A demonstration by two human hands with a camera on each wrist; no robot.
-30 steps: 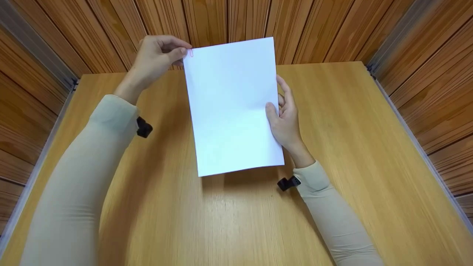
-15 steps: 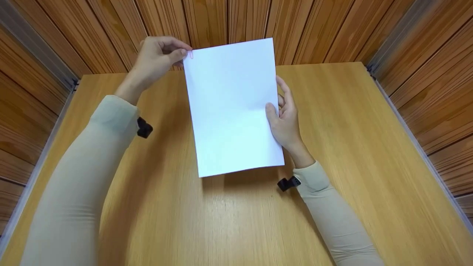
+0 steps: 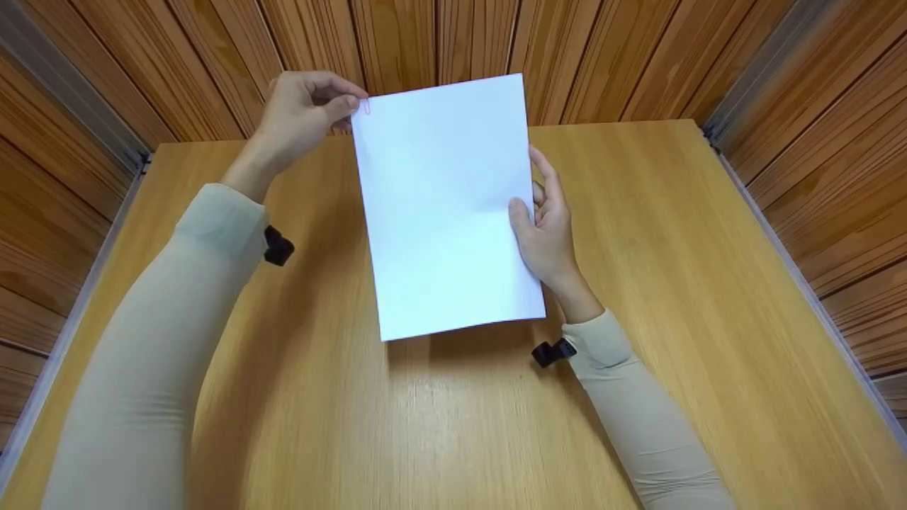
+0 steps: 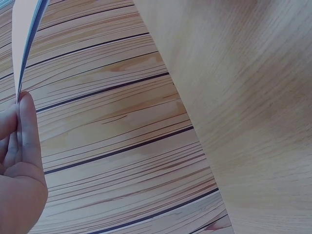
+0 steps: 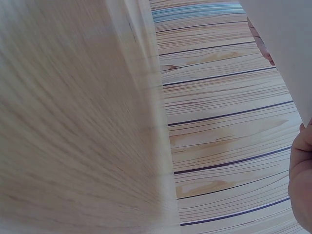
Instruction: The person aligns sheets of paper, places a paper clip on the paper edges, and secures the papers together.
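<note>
White paper [image 3: 446, 219], blank on the side facing me, is held up above the table in the head view. A small pink paper clip [image 3: 367, 106] sits on its top left corner. My left hand [image 3: 301, 113] pinches that corner between thumb and fingers, right beside the clip. Along the right edge my right hand [image 3: 549, 234] grips the paper, thumb on the front and fingers behind. In the left wrist view the left hand [image 4: 22, 156] pinches the paper's edge [image 4: 24, 44], seen nearly side-on. The right wrist view catches only part of the right hand [image 5: 302, 175] at the paper [image 5: 287, 48].
The wooden table [image 3: 453, 439] spreads below both arms. Behind it stands a wood-plank wall [image 3: 453, 42], and similar plank walls rise on the left and right. A black wrist camera [image 3: 278, 246] hangs from the left cuff and another camera [image 3: 554, 352] from the right cuff.
The paper's upper end and my left hand have sunk very slightly. Both grips on the paper look the same, and the clip stays at the corner.
</note>
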